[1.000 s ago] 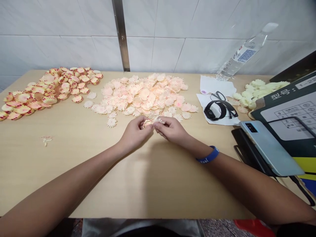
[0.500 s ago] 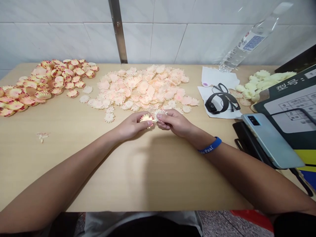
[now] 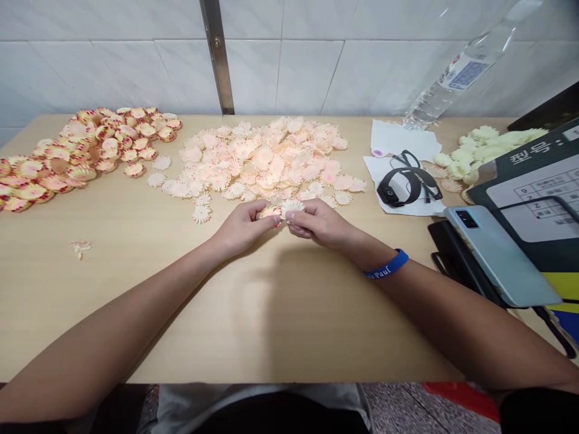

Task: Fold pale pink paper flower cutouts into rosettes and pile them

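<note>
My left hand (image 3: 248, 228) pinches a yellow and red flower piece (image 3: 270, 212) with a scalloped edge, its thumb laid along the near side. Right beside it, my right hand (image 3: 319, 223) grips a pale, petal-edged disc (image 3: 292, 207) between thumb and fingers. The two pieces meet or overlap between my fingertips; I cannot tell whether they are joined. Just beyond my hands spreads a loose heap of pale pink flower discs (image 3: 262, 160). On the left lies a pile of thicker yellow flowers with red edges (image 3: 58, 163).
At the right are a black wristband (image 3: 400, 187) on white paper (image 3: 402, 140), a leaning water bottle (image 3: 456, 75), pale green flowers (image 3: 482, 147), a phone (image 3: 502, 256) and a dark green box (image 3: 506, 181). Small scraps (image 3: 80, 248) lie at left. A tiled wall (image 3: 312, 66) bounds the back.
The yellow and red piece has turned in my left hand, and the pale disc in my right has shifted slightly left against it. Both hands stay in nearly the same place.
</note>
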Tool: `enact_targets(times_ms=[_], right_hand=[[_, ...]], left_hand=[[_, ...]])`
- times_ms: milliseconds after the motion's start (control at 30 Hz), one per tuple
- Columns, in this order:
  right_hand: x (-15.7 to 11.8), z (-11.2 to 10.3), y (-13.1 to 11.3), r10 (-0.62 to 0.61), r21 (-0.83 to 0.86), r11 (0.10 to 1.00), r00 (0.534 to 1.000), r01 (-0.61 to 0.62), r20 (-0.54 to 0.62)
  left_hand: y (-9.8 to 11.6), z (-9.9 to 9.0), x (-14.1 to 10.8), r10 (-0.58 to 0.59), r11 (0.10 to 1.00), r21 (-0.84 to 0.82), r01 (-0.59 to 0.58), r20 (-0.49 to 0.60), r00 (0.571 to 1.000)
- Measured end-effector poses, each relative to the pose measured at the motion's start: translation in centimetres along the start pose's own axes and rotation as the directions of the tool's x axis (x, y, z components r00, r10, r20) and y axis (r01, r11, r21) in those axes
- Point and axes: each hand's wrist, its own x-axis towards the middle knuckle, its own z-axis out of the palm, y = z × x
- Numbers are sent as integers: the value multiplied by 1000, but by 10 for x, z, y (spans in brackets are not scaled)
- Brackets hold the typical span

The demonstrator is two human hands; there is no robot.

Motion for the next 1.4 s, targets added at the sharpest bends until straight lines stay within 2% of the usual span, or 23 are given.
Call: enact_targets(times_ms=[133, 233, 333, 433, 533, 633, 800, 900, 1033, 1167, 1400], right_hand=[[-3, 7, -5, 62, -156, 985, 994, -75, -88], [-4, 12, -6, 43, -247, 966, 989, -77, -141], [-4, 13, -3, -118, -452, 892, 971, 11, -209], [-4, 14, 2, -355, -679, 725, 907, 114, -227], [-5, 16, 4, -453, -775, 617, 868, 139, -205], [-7, 18, 4, -474, -805, 576, 860, 140, -190], [-9, 18, 3, -468, -801, 578, 868, 157, -168], [-10, 19, 3, -455, -807, 578, 868, 120, -197], [-13, 22, 1, -407, -800, 597, 883, 61, -236], [-14, 24, 2, -411, -793, 605, 880, 68, -239], [-12, 24, 4, -457, -885, 461, 872, 64, -175]], left_hand=[[-2, 6, -4, 32, 997, 72, -25, -94, 995], [-4, 10, -7, 62, 992, 119, -45, -140, 988], [-7, 12, -10, 94, 981, 185, -58, -189, 977], [-10, 15, -12, 142, 957, 279, -75, -228, 963], [-8, 18, -15, 194, 923, 375, -90, -250, 948], [-6, 22, -19, 244, 889, 444, -114, -247, 938], [-5, 23, -22, 306, 841, 517, -159, -212, 928], [-6, 23, -23, 342, 815, 551, -180, -206, 917], [-6, 24, -25, 358, 793, 581, -185, -198, 912], [-4, 26, -26, 334, 792, 589, -161, -197, 922], [1, 28, -27, 284, 804, 585, -110, -214, 935]])
